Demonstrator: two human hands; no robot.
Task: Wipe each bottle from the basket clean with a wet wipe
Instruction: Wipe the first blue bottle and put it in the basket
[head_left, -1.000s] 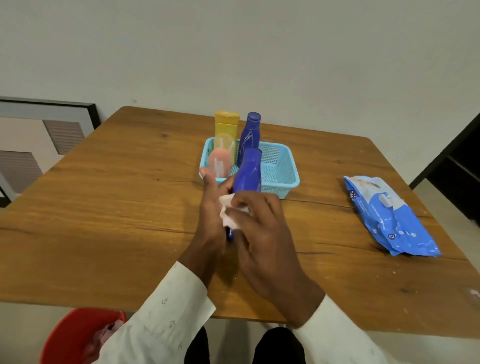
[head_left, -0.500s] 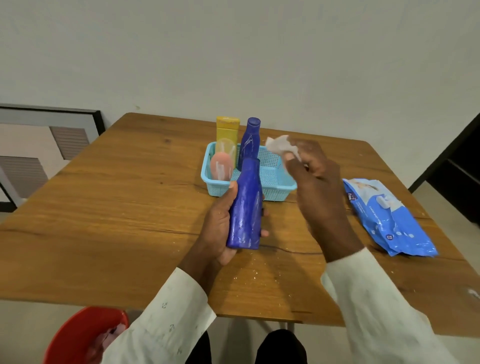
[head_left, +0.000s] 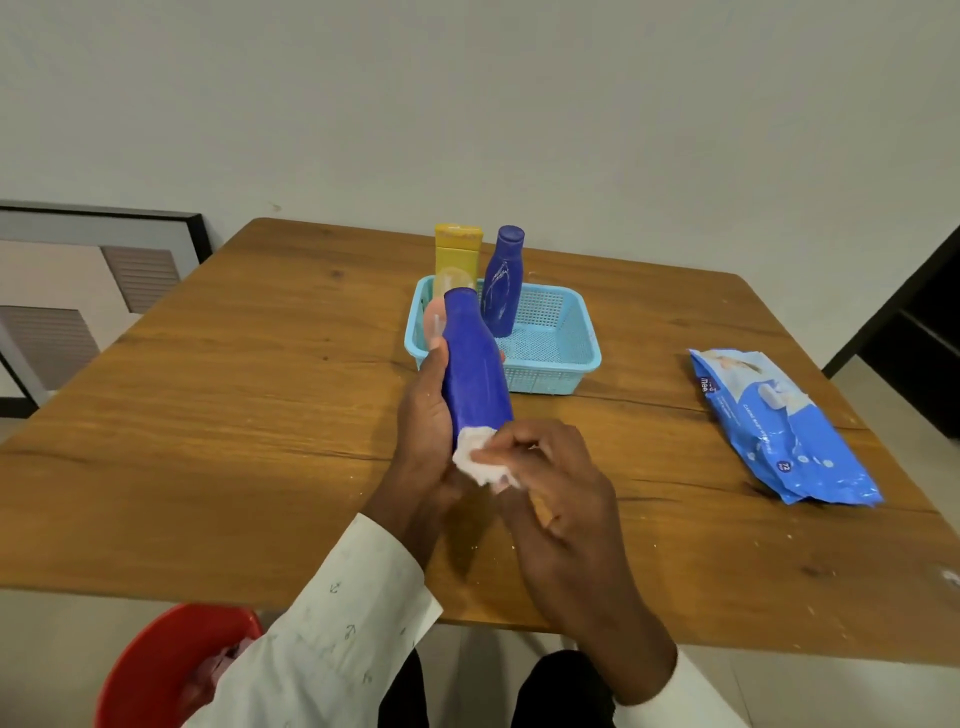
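the left hand (head_left: 426, 415) grips a blue bottle (head_left: 475, 369) round its lower body, thumb on the near side and fingertips showing past the far side, holding it above the table (head_left: 234, 415) and tilted so the cap end leans away toward the basket (head_left: 571, 358). the right hand (head_left: 561, 493) pinches a crumpled white wipe (head_left: 480, 460) between thumb and curled fingers and presses it against the bottle's bottom end. the held bottle is just in front of the basket, its cap overlapping the basket's near-left corner in the view.

inside the basket, a second blue bottle (head_left: 501, 283) stands upright near the middle. left of it, at the basket's back-left corner, stands a yellow bottle (head_left: 457, 249); whether it is inside the rim or just behind it cannot be told. a pink bottle (head_left: 432, 319) with a clear cap sits at the basket's left side, mostly hidden behind the held bottle.

a blue wipe pack (head_left: 779, 426) lies flat well to the right of the basket. a red bin (head_left: 166, 670) sits below the table edge, far nearer than the basket and to its left, partly covered by the white sleeve (head_left: 332, 639). a framed picture (head_left: 93, 280) leans against the wall far left of the basket.
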